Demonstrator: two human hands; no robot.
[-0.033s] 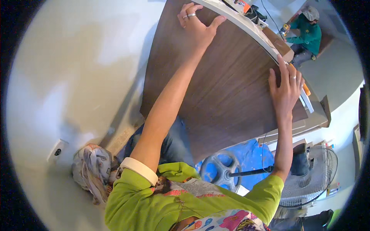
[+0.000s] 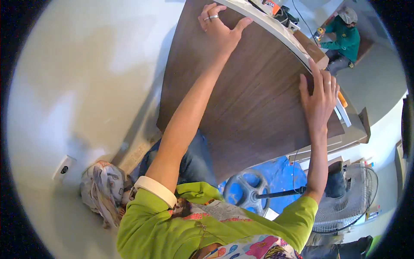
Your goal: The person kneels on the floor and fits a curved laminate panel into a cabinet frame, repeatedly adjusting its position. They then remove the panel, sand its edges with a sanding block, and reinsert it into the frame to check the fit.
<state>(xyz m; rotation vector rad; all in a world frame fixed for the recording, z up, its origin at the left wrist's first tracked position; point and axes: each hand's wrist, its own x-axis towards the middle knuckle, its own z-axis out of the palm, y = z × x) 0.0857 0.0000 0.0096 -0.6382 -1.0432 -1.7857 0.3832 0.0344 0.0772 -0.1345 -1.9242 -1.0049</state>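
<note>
While a co-worker in a green top [image 2: 348, 43] works at two o'clock, a lime-green-shirted person [image 2: 151, 224] rests an open-gripped left hand [image 2: 221, 33] at twelve o'clock and a loosely spread right hand [image 2: 320, 97] toward three on a dark-brown wood-grain panel [image 2: 246, 103], central beneath a white edge strip [image 2: 282, 36].

Pale wall [image 2: 95, 95], blue flr sheet [image 2: 280, 170], elec. fan [image 2: 351, 200].

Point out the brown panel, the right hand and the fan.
Brown panel [image 2: 252, 93], head view: middle of its face.
Right hand [image 2: 319, 96], head view: back of the hand.
Fan [image 2: 351, 203], head view: wire cage.
</note>
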